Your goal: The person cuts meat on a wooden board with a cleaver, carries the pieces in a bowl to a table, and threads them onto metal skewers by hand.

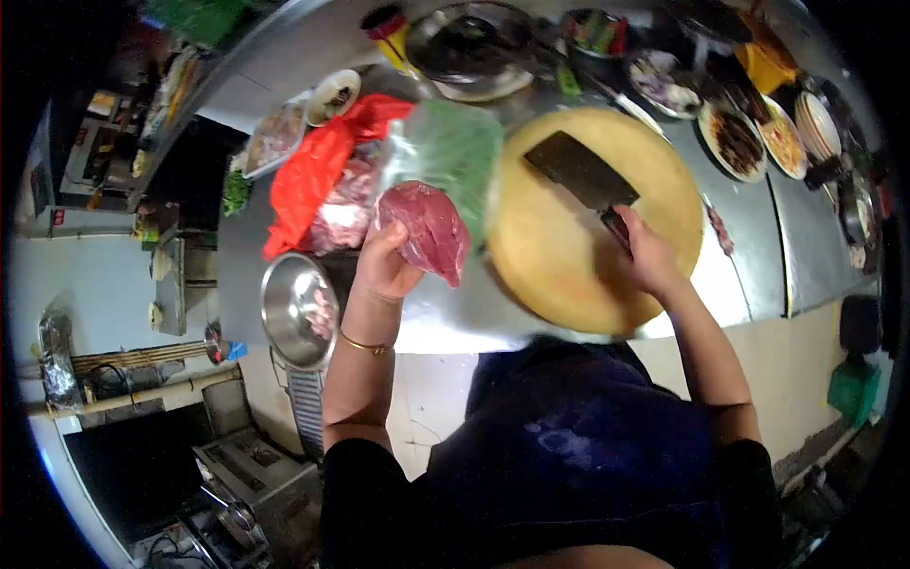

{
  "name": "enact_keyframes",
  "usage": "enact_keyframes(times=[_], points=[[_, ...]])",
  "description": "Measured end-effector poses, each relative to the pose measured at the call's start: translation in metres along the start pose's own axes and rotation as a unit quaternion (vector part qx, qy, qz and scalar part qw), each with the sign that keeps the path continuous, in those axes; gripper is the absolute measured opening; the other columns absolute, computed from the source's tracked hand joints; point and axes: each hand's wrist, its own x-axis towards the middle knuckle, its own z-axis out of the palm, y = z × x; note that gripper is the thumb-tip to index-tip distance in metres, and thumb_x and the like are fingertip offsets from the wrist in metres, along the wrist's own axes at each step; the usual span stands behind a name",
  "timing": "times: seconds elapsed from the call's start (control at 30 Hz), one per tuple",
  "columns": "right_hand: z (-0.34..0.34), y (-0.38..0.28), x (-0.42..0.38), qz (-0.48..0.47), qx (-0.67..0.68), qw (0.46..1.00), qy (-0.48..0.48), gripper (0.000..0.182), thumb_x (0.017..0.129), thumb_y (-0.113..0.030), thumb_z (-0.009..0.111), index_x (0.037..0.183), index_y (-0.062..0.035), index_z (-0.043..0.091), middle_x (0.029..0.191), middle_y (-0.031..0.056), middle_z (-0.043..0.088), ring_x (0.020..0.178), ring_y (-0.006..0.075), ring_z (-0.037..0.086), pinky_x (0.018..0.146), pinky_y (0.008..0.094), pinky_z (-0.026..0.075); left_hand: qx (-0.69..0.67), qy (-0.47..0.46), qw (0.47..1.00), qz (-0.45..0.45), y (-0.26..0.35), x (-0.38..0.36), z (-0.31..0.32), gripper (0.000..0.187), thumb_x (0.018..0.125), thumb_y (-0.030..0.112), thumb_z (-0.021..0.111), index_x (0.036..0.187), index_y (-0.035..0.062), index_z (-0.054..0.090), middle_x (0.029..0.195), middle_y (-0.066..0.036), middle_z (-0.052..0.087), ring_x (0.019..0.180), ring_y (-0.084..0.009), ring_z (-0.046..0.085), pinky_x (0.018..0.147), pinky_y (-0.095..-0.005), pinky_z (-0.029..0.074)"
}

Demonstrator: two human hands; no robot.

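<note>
A chunk of raw red meat [424, 230] is gripped in my left hand [383, 261], held up left of the cutting board. My right hand [650, 254] is closed around the handle of a cleaver [581, 171], whose dark broad blade points up and left over the round yellowish cutting board [531, 270]. Behind the held meat lie a red plastic bag [308, 180] with pale pink raw meat [341, 209] at its opening and a clear-and-green plastic bag [445, 142]. Below them a steel bowl [275, 318] holds a few pieces of meat.
Along the counter's back stand a large dark pan [469, 43] and a yellow container with a dark lid [389, 40]. Several plates of food, including dark strips [735, 142], line the right. A scrap of meat [720, 232] lies right of the board. A stove [251, 465] is at lower left.
</note>
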Motion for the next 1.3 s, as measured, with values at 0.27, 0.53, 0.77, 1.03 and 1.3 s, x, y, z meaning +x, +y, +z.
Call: enact_keyframes(times=[0.27,0.53,0.77,1.03,1.3], points=[[-0.076,0.053,-0.093,0.09,0.48,0.861,-0.14,0.044,0.088,-0.006,0.061,0.129,-0.0089,0.044,0.096,-0.0006,0.054,0.078,0.0067,0.051,0.066,0.0215,0.043,0.792,0.104,0.536,0.274,-0.164,0.013,0.065,0.042,0.071,0.01,0.077,0.11,0.0097,0.061,0.105,-0.012,0.059,0.1,-0.0325,0.057,0.086,-0.0459,0.047],[-0.096,0.058,-0.14,0.019,0.235,0.962,-0.135,0.04,0.088,-0.001,0.058,0.126,-0.0028,0.045,0.085,0.0105,0.056,0.076,0.0188,0.054,0.074,0.0298,0.046,0.817,-0.009,0.539,0.207,-0.236,-0.034,0.045,0.04,0.074,0.018,0.072,0.112,0.0107,0.063,0.117,-0.008,0.058,0.116,-0.031,0.05,0.106,-0.0546,0.032],[-0.086,0.029,-0.151,-0.109,0.093,0.986,-0.086,0.038,0.086,-0.009,0.061,0.12,-0.0046,0.046,0.094,0.0197,0.062,0.071,0.0378,0.064,0.063,0.0457,0.053,0.821,0.11,0.516,0.218,-0.244,-0.033,0.031,0.027,0.077,0.027,0.072,0.101,0.0172,0.067,0.112,-0.003,0.058,0.114,-0.0296,0.048,0.098,-0.0467,0.033],[-0.08,-0.01,-0.135,-0.13,-0.027,0.982,-0.132,0.038,0.083,-0.009,0.06,0.119,-0.0042,0.049,0.084,0.0157,0.058,0.059,0.0317,0.062,0.052,0.042,0.052,0.796,0.122,0.545,0.235,-0.253,-0.021,0.024,0.021,0.075,0.029,0.07,0.093,0.0193,0.072,0.115,-0.002,0.059,0.11,-0.0285,0.048,0.093,-0.0431,0.033],[-0.066,-0.029,-0.104,-0.158,-0.103,0.972,-0.141,0.038,0.08,-0.007,0.057,0.117,-0.0019,0.051,0.082,0.0143,0.057,0.055,0.0275,0.063,0.046,0.039,0.051,0.806,0.127,0.523,0.247,-0.256,-0.018,0.021,0.022,0.077,0.036,0.067,0.093,0.0212,0.073,0.115,0.0,0.061,0.109,-0.0266,0.048,0.092,-0.0417,0.033]])
